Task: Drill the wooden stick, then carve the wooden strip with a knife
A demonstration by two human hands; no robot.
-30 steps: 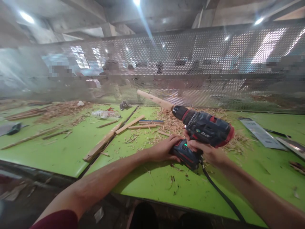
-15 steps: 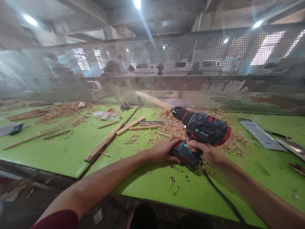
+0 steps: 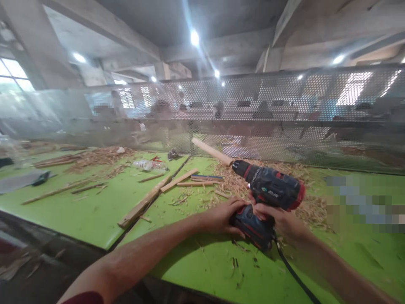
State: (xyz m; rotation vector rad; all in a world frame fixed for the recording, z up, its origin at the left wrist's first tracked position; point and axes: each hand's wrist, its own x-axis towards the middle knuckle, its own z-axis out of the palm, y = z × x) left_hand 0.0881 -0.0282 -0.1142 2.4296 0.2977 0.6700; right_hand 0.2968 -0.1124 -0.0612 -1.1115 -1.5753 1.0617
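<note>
A dark blue and red cordless drill (image 3: 268, 188) is tilted above the green table, its chuck pointing up and to the left. From the chuck sticks out a pale wooden rod (image 3: 211, 150). My right hand (image 3: 276, 215) is closed around the drill's handle, with fingers near the trigger. Against the battery base (image 3: 251, 223) my left hand (image 3: 226, 217) is clasped, thumb below and fingers on top. A black strap (image 3: 294, 268) hangs from the base toward the lower right.
Wood shavings (image 3: 237, 181) cover the green table (image 3: 158, 249) behind the drill. To the left lie a wooden strip (image 3: 142, 204), thin sticks (image 3: 199, 183) and a plastic bottle (image 3: 148, 165). A perforated metal screen (image 3: 278, 126) runs along the back edge, with people beyond it.
The view has tilted upward, so the table and drill sit lower in the picture. Both hands keep their hold on the drill, and the rod stays in the chuck.
</note>
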